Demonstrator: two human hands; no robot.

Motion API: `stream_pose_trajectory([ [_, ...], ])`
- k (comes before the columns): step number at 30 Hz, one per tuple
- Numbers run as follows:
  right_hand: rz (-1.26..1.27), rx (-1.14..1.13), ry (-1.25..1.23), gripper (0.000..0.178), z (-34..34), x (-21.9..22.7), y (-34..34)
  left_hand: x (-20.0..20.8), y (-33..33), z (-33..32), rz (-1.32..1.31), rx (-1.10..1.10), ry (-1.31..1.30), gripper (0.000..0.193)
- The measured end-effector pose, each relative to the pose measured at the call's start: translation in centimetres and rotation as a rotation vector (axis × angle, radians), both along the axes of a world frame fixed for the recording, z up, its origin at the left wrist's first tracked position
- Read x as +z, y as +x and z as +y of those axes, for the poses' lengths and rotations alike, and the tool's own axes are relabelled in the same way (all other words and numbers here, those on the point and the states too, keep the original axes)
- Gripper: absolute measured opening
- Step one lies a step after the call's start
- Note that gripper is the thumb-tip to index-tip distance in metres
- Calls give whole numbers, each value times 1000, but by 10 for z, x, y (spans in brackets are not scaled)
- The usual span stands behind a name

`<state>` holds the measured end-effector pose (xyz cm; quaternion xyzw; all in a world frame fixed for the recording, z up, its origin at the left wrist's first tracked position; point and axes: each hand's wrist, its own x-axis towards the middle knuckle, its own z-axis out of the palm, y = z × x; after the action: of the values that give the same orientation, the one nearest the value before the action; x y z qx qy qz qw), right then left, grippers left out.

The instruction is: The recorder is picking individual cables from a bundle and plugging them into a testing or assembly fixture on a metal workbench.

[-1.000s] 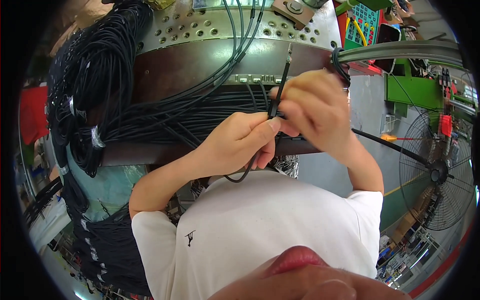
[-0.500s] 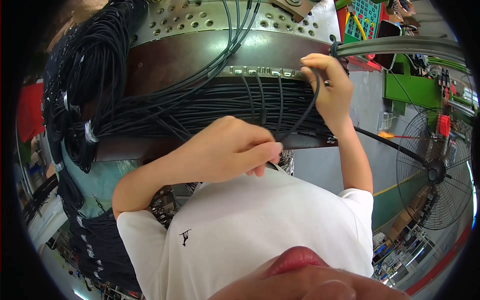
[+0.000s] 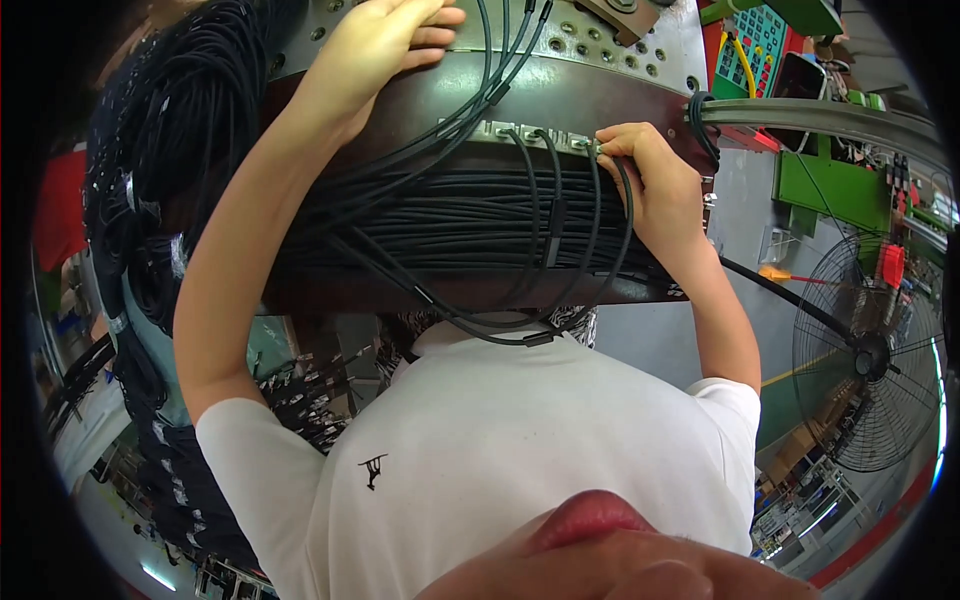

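My right hand [image 3: 660, 185] pinches the end of a black cable [image 3: 629, 220] at the right end of a slotted metal strip [image 3: 490, 131]. The fingertips hide its connector, so I cannot tell how far it is seated. Several other black cables are attached along this strip and loop down toward my white shirt. My left hand [image 3: 385, 45] is raised over the perforated metal plate [image 3: 545, 25] at the far side, fingers stretched out with nothing visible in them. Beside it, a few thin black cables [image 3: 497, 90] hang across the plate.
A thick bundle of black cables [image 3: 430, 225] runs across the brown bench front. More coiled cables [image 3: 200, 100] hang at the left. At the right are a grey metal arm [image 3: 820, 112], a keypad panel [image 3: 752, 45], a green bracket [image 3: 835, 182] and a wire-caged fan [image 3: 870, 355].
My left hand has moved from in front of my chest up to the far plate and opened out. My right hand stays at the strip's right end, its fingertips now closed against the strip.
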<state>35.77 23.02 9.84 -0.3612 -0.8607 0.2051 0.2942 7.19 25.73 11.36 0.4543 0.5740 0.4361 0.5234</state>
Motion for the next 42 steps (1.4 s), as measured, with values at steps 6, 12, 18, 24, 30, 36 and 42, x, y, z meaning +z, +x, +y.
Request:
stream_pose_trajectory([
  [6, -84, -7, -124, 16, 2, 9, -3, -20, 52, 57, -716, -35, -326, 32],
  [12, -89, 285, -774, 16, 51, 26, 16, -27, 46, 45, -769, -103, -350, 37],
  [18, 12, -480, -500, 37, 181, 34, -84, -27, 46, 41, -585, -176, -202, 46],
  [24, 939, 4, -1045, 25, 193, -11, -24, -7, 54, 42, -720, -243, -166, 47],
  [30, 314, -302, -302, 13, 97, 30, -96, 22, 45, -25, -816, -132, -446, 32],
  [36, -14, 19, -325, 37, 105, 4, -69, 33, 19, -93, -720, -219, -487, 34],
  [42, -218, -7, 150, 37, 105, -1, -65, 40, 13, -184, -477, -320, -338, 40],
])
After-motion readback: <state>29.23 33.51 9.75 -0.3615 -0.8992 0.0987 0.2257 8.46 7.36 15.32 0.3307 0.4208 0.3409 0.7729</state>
